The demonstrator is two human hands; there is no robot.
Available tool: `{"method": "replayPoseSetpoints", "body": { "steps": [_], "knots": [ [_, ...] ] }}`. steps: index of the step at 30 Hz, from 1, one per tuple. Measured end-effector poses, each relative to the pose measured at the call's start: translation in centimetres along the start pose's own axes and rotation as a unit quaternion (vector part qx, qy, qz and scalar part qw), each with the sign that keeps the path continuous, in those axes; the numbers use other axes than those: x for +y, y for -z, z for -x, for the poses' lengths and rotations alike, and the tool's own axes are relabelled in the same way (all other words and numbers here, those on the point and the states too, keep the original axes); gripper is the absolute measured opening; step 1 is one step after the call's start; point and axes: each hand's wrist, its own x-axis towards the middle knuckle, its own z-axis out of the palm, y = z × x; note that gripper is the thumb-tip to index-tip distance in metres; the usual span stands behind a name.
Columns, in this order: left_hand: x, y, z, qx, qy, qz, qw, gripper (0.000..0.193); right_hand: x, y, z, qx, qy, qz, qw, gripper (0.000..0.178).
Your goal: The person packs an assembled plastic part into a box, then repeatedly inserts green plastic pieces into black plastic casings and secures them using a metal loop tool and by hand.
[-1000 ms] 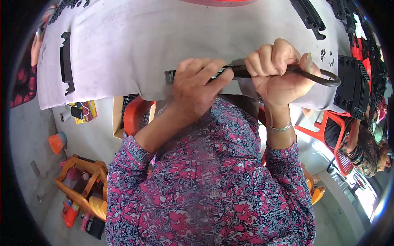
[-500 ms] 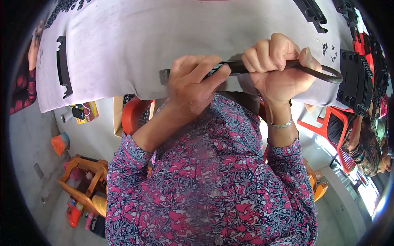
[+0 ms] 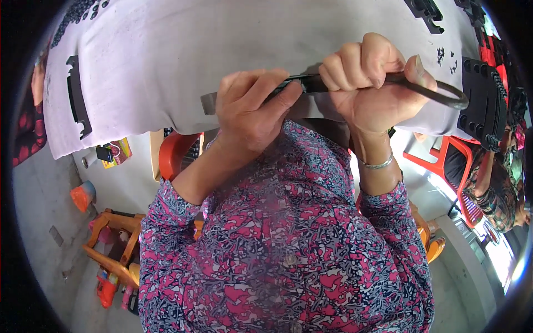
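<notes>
My left hand [image 3: 252, 108] is closed around a flat black bar [image 3: 209, 103] above the near part of the cloth-covered table. Its squared grey-black end sticks out to the left of the fingers. To the right, my right hand [image 3: 372, 91] makes a fist around a dark tool-like piece with a rounded loop [image 3: 452, 100] projecting past the thumb. Between the hands runs a dark stretch [image 3: 312, 83] that seems to join bar and loop; whether they are one object I cannot tell. The palm and wrist of my right hand face me, with a bracelet on the wrist.
A notched black strip [image 3: 78, 97] lies at the table's left, another black part [image 3: 426, 15] at the far right. Black panels [image 3: 483, 102] and tiny black bits [image 3: 441, 56] sit on the right. Small dark pieces [image 3: 72, 19] are heaped far left. A person [image 3: 486, 172] sits at the right.
Both hands have shifted slightly up in the picture and to the left with the dark piece. Their grips look the same.
</notes>
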Motion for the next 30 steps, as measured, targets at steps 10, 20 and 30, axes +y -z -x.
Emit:
{"method": "replayPoseSetpoints", "body": {
  "steps": [10, 20, 30],
  "knots": [
    [-0.2, -0.1, -0.1, 0.008, -0.017, -0.008, 1.0, 0.026, 0.0, 0.1, -0.1, 0.052, 0.014, -0.016, 0.998, 0.052],
    [0.3, 0.2, -0.7, -0.007, -0.006, 0.003, 1.0, 0.025, 0.6, -0.5, -0.3, 0.075, 0.093, 0.019, 0.993, 0.058],
    [1.2, 1.5, -1.7, -0.034, 0.039, 0.019, 0.998, 0.046, -4.6, -1.8, 1.2, 0.075, 0.154, 0.02, 0.985, 0.056]
  ]
}}
